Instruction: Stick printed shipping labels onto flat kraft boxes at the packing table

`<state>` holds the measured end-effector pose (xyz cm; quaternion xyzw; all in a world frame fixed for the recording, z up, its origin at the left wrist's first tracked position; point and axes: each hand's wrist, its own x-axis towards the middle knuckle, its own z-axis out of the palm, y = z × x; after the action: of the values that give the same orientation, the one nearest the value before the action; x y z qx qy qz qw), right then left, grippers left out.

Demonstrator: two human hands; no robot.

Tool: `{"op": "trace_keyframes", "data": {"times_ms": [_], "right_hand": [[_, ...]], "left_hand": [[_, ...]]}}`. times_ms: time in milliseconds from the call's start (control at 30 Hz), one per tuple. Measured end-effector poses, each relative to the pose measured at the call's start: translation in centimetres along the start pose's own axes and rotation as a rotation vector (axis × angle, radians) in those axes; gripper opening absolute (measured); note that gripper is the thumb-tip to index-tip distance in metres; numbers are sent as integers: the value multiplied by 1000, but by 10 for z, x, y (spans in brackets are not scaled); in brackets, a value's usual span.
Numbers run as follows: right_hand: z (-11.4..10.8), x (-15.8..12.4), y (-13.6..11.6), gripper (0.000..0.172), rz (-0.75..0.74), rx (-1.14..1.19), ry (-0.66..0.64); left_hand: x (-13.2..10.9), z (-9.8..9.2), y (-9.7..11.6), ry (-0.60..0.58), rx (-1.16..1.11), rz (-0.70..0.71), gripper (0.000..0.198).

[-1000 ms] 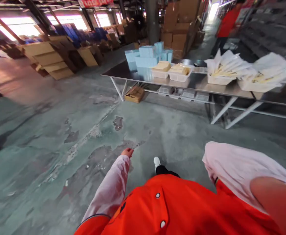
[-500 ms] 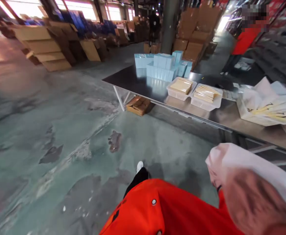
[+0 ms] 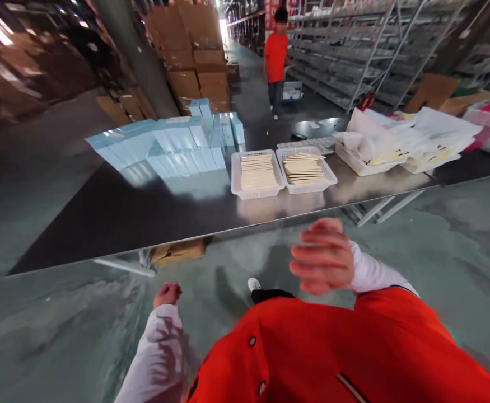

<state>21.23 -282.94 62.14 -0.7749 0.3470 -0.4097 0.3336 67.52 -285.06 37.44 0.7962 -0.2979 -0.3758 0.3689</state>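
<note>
My right hand (image 3: 322, 257) is in the air just before the table's near edge, its fingers stretched out, a little smeared and holding nothing. Lower and to the left, my left hand (image 3: 168, 294) hangs over the floor, fingers curled in, with nothing seen in it. Nearest the right hand on the dark table (image 3: 177, 210) are two white baskets, a left basket (image 3: 256, 194) and a right basket (image 3: 309, 188). Flat cream-coloured pieces (image 3: 259, 172) stand in rows in the left one; similar pieces (image 3: 304, 168) lie less evenly in the right one.
Light-blue boxes (image 3: 177, 143) are stacked at the table's left. White bags (image 3: 379, 137) fill trays on the right. Under the table lies a cardboard box (image 3: 180, 252). Beyond it, a person in an orange shirt (image 3: 275, 56) is in the aisle by metal shelves (image 3: 332, 56).
My view has swung right and the table is now straight ahead and closer. Both hands have come into view; before, only a blurred right sleeve and part of that hand showed.
</note>
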Motion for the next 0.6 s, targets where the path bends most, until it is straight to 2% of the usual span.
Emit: {"op": "trace_keyframes", "data": {"times_ms": [100,167,233,300,367,433,533,600], "right_hand": [[13,88,36,34,-204,-142,207],[29,152,65,41,-194,-105,316],[50,218,99,50,-88,77,346],[75,284,139,60,48,322,318],[100,347,184,67,176,514,286],[123,406,228,67,285,600,302],[147,486,288,60,469,669,444],[152,535,323,58,616,731,565]], "left_hand": [[76,23,39,-85,-115,-61,11],[109,26,54,-151,-159,-117,8],[138,17,62,-179,-195,-169,9],[171,-2,68,-165,-233,-203,13],[212,-24,76,-138,-279,-242,15],[261,-44,89,-115,-336,-278,14],[341,-63,119,-113,-380,-257,18],[396,-69,146,-113,-333,-182,21]]}}
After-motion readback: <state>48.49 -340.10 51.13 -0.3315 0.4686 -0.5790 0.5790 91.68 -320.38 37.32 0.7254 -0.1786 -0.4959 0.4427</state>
